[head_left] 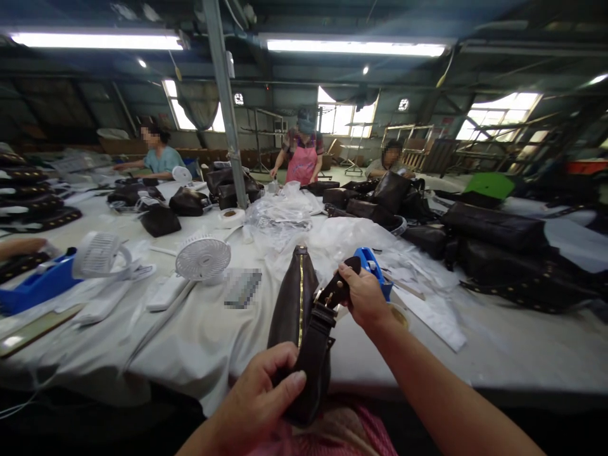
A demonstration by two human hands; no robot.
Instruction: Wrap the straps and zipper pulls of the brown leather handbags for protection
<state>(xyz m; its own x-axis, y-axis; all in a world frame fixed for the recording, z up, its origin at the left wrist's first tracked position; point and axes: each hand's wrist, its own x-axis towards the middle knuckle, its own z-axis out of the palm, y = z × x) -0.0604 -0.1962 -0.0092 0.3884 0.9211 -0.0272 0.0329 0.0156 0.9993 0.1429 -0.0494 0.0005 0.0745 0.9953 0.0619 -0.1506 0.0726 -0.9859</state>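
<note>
A dark brown leather bag (291,304) with a gold zipper stands upright at the near table edge. My left hand (259,396) is closed around its lower end, thumb pressed on the leather. My right hand (363,294) pinches the bag's dark strap (332,297) near a gold buckle, lifting it to the right of the bag. Just behind my right hand sits a blue tape dispenser (373,263).
A white-covered table (199,335) carries two small white fans (202,256), another blue dispenser (38,285), a tape roll (231,216), crumpled plastic bags (285,215) and many dark bags (494,231). A metal pole (225,101) rises mid-table. Three people work at the far side.
</note>
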